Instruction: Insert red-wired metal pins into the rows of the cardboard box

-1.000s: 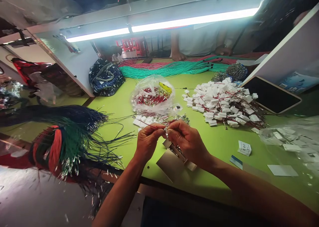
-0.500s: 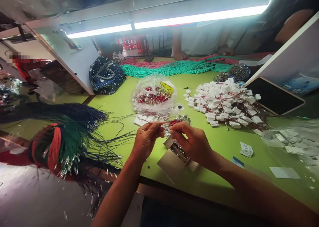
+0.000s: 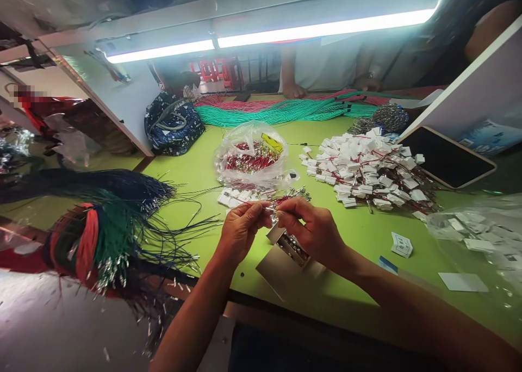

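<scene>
Head | left hand (image 3: pixel 240 229): slender red wire (image 3: pixel 263 203) | crumpled clear plastic bag (image 3: pixel 261 178)

Wires (image 3: pixel 116 228) lie left; connectors (image 3: pixel 361 168) right; box (image 3: pixel 276 235) before bag (image 3: pixel 267 175).

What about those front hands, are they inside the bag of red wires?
No, the left hand and right hand are outside, in front of the bag.
</scene>
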Demonstrator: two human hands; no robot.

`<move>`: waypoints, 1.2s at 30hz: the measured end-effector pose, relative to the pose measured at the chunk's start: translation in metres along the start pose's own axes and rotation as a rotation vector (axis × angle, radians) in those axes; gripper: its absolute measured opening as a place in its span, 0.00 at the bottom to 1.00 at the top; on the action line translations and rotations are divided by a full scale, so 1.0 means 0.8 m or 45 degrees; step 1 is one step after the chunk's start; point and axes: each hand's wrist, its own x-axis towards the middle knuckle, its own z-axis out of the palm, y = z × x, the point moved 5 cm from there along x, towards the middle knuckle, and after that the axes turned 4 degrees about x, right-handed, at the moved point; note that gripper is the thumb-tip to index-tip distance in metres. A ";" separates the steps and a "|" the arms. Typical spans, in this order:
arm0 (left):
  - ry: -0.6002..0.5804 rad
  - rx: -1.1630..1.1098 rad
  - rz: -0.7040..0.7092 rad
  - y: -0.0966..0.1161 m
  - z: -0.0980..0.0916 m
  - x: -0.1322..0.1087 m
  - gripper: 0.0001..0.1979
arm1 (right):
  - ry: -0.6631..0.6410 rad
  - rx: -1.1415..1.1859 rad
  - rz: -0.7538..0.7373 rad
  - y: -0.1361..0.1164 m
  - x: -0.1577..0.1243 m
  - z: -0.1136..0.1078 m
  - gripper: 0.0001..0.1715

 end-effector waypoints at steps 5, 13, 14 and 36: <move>-0.006 0.030 0.009 0.000 -0.001 0.001 0.13 | 0.014 -0.062 -0.075 -0.002 0.000 -0.001 0.04; -0.014 0.142 0.045 -0.001 -0.003 0.000 0.11 | 0.059 -0.389 -0.523 -0.011 -0.009 0.002 0.06; -0.008 0.156 0.049 -0.001 -0.004 0.000 0.12 | 0.045 -0.421 -0.574 -0.012 -0.011 0.003 0.07; 0.056 0.199 0.055 -0.004 -0.001 0.000 0.13 | 0.140 -0.287 -0.382 -0.005 -0.014 0.010 0.05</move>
